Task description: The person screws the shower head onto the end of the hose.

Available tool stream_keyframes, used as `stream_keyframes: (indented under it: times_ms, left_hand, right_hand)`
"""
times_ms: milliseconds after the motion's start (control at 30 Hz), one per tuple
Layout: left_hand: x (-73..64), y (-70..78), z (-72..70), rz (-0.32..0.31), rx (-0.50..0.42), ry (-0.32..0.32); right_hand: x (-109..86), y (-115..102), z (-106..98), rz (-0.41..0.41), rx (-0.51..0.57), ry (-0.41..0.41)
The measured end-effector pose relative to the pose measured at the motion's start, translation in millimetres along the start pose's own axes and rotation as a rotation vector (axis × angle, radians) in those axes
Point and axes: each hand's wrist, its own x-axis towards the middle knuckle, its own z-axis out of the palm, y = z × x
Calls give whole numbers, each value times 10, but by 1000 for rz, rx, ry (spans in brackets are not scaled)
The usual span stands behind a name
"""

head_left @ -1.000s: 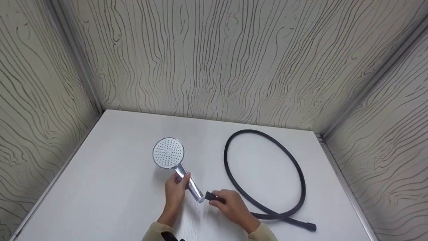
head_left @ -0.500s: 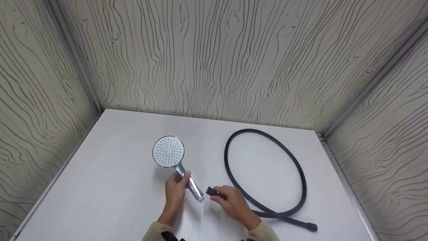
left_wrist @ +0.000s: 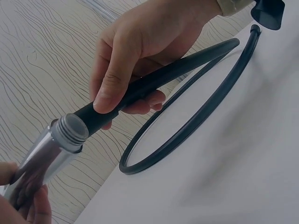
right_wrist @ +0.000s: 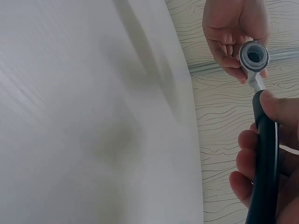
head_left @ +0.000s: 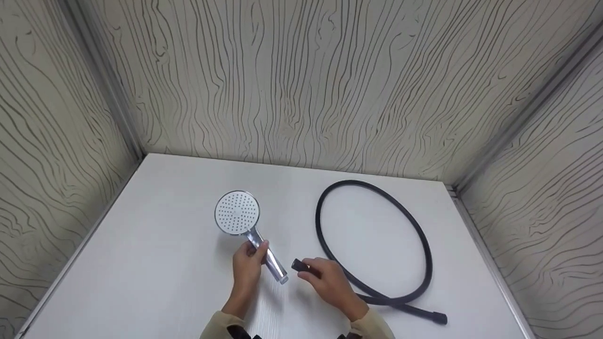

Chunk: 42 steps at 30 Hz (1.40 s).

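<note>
My left hand (head_left: 247, 268) grips the chrome handle of a shower head (head_left: 237, 213), whose white, dotted spray face points up toward the head camera. The handle's threaded end (left_wrist: 74, 129) is bare and slants down to the right. In my right hand (head_left: 330, 284) I pinch one end of a black shower hose (head_left: 426, 256) between thumb and fingers. That hose end (head_left: 298, 265) sits slightly above and right of the handle's end, with a small gap between them in the head view. The right wrist view shows the open bore of the threaded end (right_wrist: 253, 56) beyond the hose.
The rest of the hose lies in a large loop on the white table (head_left: 165, 226), crossing itself near the front. Its other end fitting (head_left: 439, 318) lies at the front right. Wood-grain patterned walls (head_left: 282, 84) enclose the table at the back and both sides.
My right hand has shifted slightly up and right with the hose end, widening the gap to the handle's threaded end. My left hand and the shower head have barely moved.
</note>
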Motion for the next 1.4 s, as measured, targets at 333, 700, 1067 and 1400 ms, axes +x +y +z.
stream_keyframes:
  times_ms: [333, 700, 1067, 1400]
  left_hand:
    - [6, 5, 9, -11, -7, 8]
    - [10, 0, -4, -30, 26, -2]
    - [9, -18, -12, -63, 30, 1]
    - [22, -19, 9, -76, 36, 0]
  right_hand:
    - [-7, -16, -25, 0, 20, 7]
    - [-44, 36, 8, 18, 44, -5]
    - [-59, 69, 26, 63, 95, -58]
    - [-46, 113, 41, 53, 91, -51]
